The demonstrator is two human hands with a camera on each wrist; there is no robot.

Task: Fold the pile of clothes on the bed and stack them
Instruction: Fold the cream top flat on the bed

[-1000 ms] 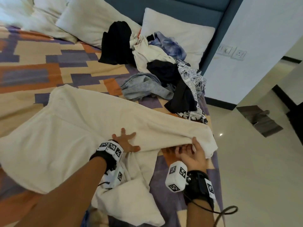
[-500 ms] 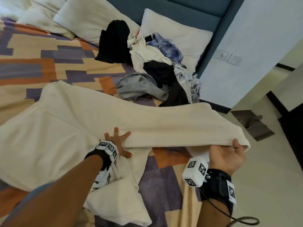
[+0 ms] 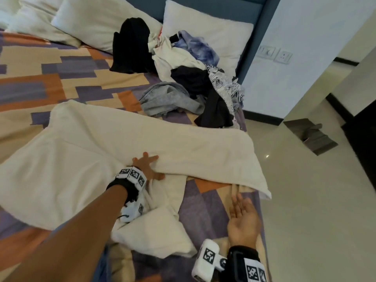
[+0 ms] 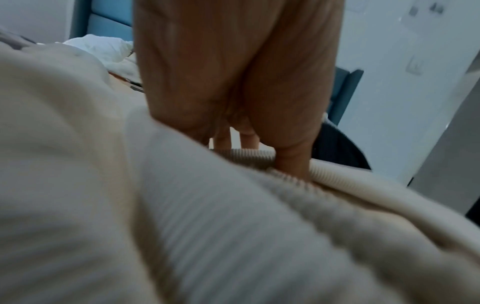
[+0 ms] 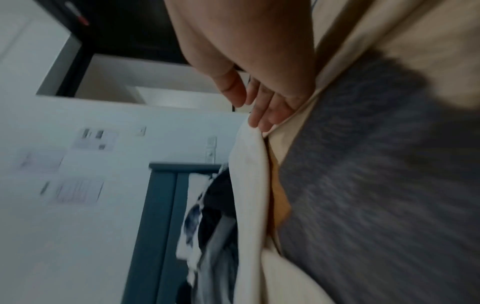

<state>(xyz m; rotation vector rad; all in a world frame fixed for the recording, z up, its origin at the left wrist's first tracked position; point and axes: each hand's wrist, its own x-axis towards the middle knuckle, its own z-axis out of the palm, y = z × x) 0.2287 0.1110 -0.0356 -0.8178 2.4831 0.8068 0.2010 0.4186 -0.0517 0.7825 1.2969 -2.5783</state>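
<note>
The large cream ribbed-hem garment [image 3: 126, 143] lies spread on the patterned bed [image 3: 50, 82]. The left hand [image 3: 147, 167], fingers splayed, pins its middle; the right hand [image 3: 243, 218] hovers flat, holding nothing. Smooth the sleeve flat, then fold across the pinned line.

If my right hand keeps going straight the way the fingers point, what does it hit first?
Probably the near edge of the cream knit garment. The right hand lies open, fingers pointing up the patterned bedspread toward that draped end. The right wrist view shows the fingertips about at the cloth, though whether they touch is unclear.
</note>
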